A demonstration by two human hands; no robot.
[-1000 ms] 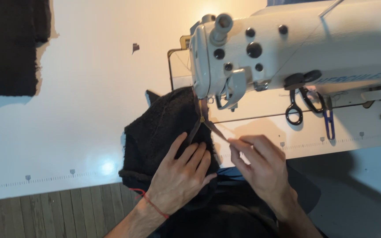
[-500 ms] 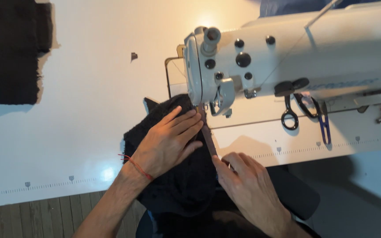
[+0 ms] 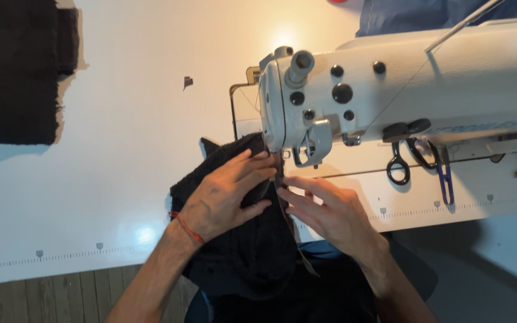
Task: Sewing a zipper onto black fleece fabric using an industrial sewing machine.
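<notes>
A piece of black knit fabric (image 3: 252,245) lies on the white table under the head of a white sewing machine (image 3: 390,90). My left hand (image 3: 225,194) rests flat on the fabric, fingers spread toward the needle area. My right hand (image 3: 330,215) lies beside it, fingertips on a dark strip (image 3: 288,224) that runs along the fabric's edge toward the presser foot (image 3: 279,157). The needle itself is hidden by the machine head and my fingers.
Black-handled scissors (image 3: 405,158) and a blue snipper (image 3: 445,179) lie on the machine bed to the right. A stack of black fabric (image 3: 16,72) sits at the table's far left. A small dark scrap (image 3: 188,81) lies on the white table (image 3: 103,179). Blue cloth (image 3: 426,12) shows behind the machine.
Both hands have slid forward with the fabric toward the needle; my right hand moved up from the table's front edge to the strip beside my left hand.
</notes>
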